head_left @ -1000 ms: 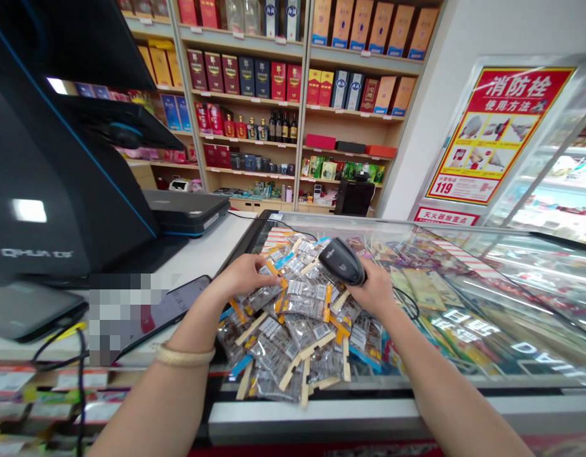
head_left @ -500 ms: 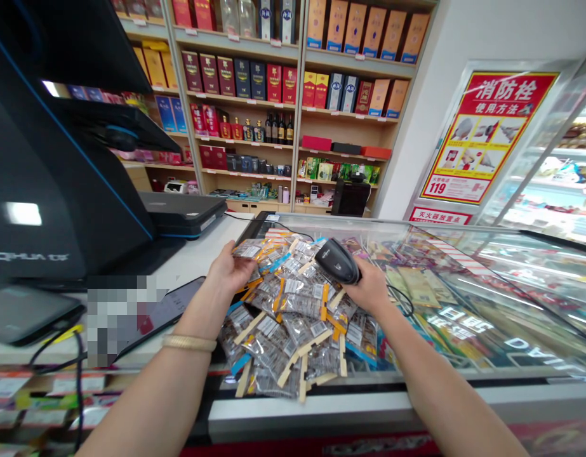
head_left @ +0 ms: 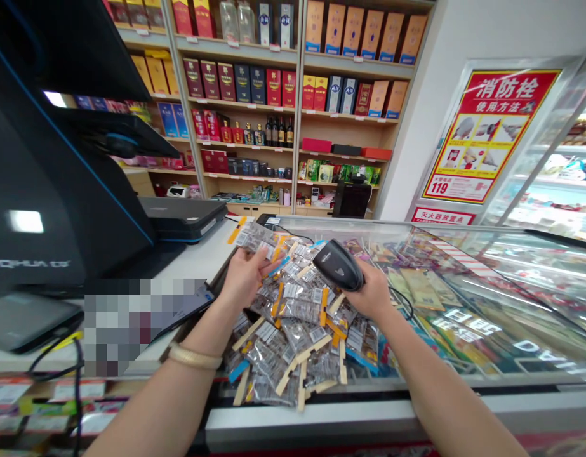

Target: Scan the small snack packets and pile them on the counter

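My left hand (head_left: 245, 274) is closed on a small clear snack packet (head_left: 253, 237) with an orange strip and a barcode label, lifted off the heap towards the white counter. My right hand (head_left: 374, 293) grips a black handheld barcode scanner (head_left: 338, 264), its head pointing left over the heap. Between and below both hands lies a pile of several similar snack packets (head_left: 297, 336) spread on the glass lid of a chest freezer (head_left: 487, 298). A beige bracelet (head_left: 193, 356) circles my left wrist.
A black point-of-sale terminal (head_left: 49, 190) stands at the left on the white counter (head_left: 202, 257), with a dark device (head_left: 183, 216) behind it and a phone (head_left: 188, 309) beside my left arm. Shelves of boxed goods (head_left: 273, 82) fill the back wall. A red poster (head_left: 487, 133) hangs right.
My left hand has picked one packet out of the heap and raised it up and to the left. My right hand with the scanner has stayed nearly where it was.
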